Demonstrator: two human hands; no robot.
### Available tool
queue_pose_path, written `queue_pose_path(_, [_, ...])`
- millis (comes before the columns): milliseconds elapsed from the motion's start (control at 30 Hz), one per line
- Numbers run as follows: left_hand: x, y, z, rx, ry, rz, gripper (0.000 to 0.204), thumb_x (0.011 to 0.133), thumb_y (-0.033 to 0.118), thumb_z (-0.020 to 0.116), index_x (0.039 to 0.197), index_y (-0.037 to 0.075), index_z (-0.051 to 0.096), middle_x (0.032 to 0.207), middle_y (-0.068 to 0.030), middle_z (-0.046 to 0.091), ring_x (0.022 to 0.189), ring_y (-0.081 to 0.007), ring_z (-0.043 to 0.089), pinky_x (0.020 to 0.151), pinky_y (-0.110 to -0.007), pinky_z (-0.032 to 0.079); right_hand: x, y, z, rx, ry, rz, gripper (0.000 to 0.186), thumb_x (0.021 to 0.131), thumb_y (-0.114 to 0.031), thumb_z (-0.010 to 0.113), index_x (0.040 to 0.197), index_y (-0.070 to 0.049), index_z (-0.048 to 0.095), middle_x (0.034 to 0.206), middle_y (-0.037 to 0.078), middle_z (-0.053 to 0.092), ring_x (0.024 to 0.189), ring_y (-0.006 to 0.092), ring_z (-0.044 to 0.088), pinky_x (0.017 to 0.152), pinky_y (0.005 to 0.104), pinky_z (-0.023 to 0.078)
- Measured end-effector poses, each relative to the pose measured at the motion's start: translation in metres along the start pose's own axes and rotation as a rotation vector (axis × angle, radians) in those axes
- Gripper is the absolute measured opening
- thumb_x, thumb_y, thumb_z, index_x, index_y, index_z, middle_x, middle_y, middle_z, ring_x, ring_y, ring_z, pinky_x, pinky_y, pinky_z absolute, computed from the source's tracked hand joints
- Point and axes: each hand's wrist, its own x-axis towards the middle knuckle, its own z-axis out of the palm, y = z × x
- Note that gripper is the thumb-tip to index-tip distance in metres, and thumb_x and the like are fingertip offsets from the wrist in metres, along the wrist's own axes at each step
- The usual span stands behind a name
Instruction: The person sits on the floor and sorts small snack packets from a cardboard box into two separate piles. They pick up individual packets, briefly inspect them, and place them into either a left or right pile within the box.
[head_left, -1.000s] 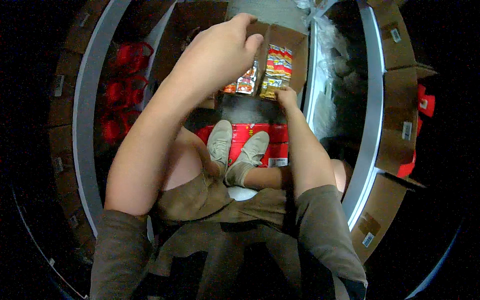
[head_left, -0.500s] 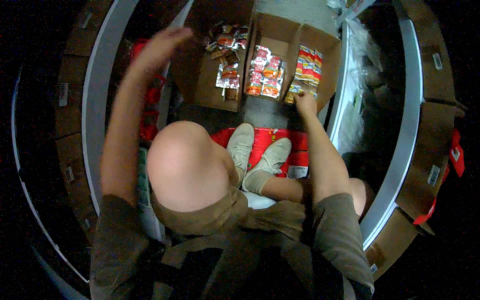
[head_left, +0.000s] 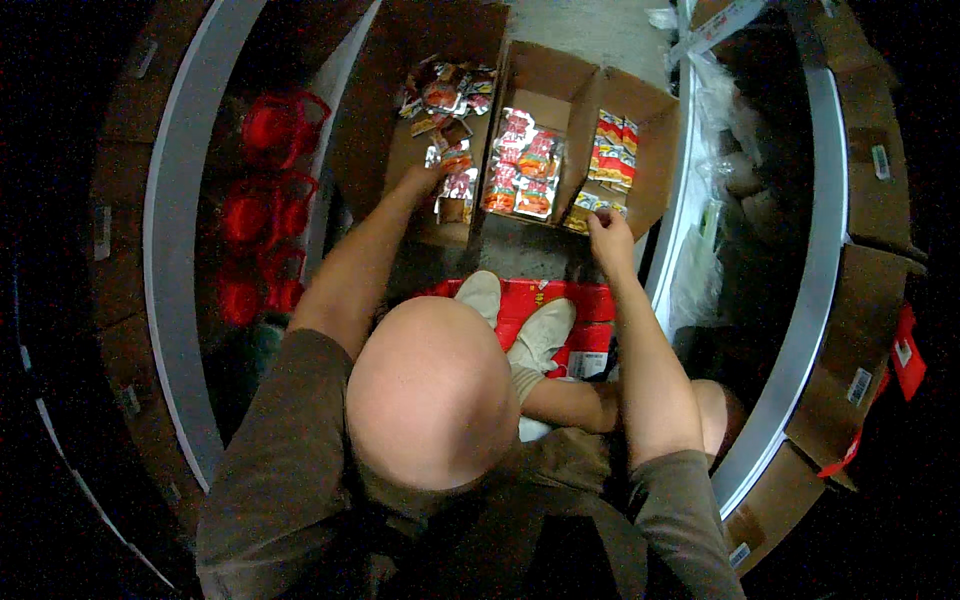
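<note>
In the left cardboard box point(head_left: 370, 130), my left hand point(head_left: 424, 178) is at the silver-and-orange packets point(head_left: 458, 185); its fingertips are too small and shadowed to tell whether they grip one. My right hand point(head_left: 608, 226) pinches a yellow packet point(head_left: 585, 210) at the near end of the right box point(head_left: 655, 150), below stacked red-and-yellow packets point(head_left: 614, 150). The middle box point(head_left: 550, 70) holds several white, red and orange packets point(head_left: 515, 160), lying flat.
Red baskets or bags point(head_left: 270, 130) sit on the left shelving point(head_left: 185, 150). Clear plastic wrap point(head_left: 705, 280) lines the right shelving point(head_left: 815, 250), with cardboard cartons point(head_left: 840, 340) beyond. My shoes point(head_left: 540, 330) rest on a red package point(head_left: 590, 310), my bare knee point(head_left: 428, 390) raised below.
My left hand has swept left from high over the boxes, then moved down and right into the left box. My right hand stays at the yellow packets. My knee now appears higher.
</note>
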Motion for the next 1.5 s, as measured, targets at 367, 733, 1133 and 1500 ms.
queue_pose_path(367, [-0.256,0.133,-0.102,-0.656,-0.149,0.576,0.012,0.092,0.018,0.052,0.089,0.007,0.056,0.093,-0.0016,0.06,0.085,-0.0106,0.058,0.072,-0.025,0.049,-0.015,-0.125,-0.055,0.645,0.073,-0.19,0.033,0.093,-0.032,0.054,0.102,-0.002,0.062,0.08,0.004,0.061,0.068,0.0107,0.055,0.057,0.0255,0.044])
queue_pose_path(733, [-0.47,0.214,-0.145,-0.232,-0.166,1.031,0.01,0.087,0.006,0.058,0.084,0.005,0.049,0.087,0.0019,0.05,0.075,-0.004,0.046,0.064,-0.02,0.038,-0.19,-0.279,-0.145,1.384,-0.379,-0.499,0.036,0.092,-0.015,0.06,0.118,0.002,0.042,0.098,0.01,0.061,0.087,0.0131,0.058,0.078,0.0264,0.049])
queue_pose_path(1133, [-0.532,0.271,-0.105,-0.399,0.243,1.046,0.021,0.099,0.02,0.049,0.101,0.0,0.056,0.086,-0.0013,0.061,0.077,-0.0039,0.053,0.066,-0.021,0.045,-0.239,-0.285,-0.181,1.41,-0.144,-0.753,0.023,0.095,-0.007,0.053,0.115,0.002,0.047,0.101,0.01,0.062,0.087,0.0099,0.06,0.075,0.0232,0.05])
queue_pose_path(1500, [-0.495,0.257,-0.095,-0.293,0.203,0.976,0.021,0.097,0.02,0.053,0.09,0.001,0.058,0.076,0.0017,0.057,0.07,-0.0034,0.048,0.06,-0.022,0.041,-0.203,-0.266,-0.158,1.223,-0.027,-0.723,0.018,0.099,-0.016,0.05,0.098,0.001,0.055,0.08,0.003,0.062,0.071,0.0047,0.056,0.062,0.0218,0.047])
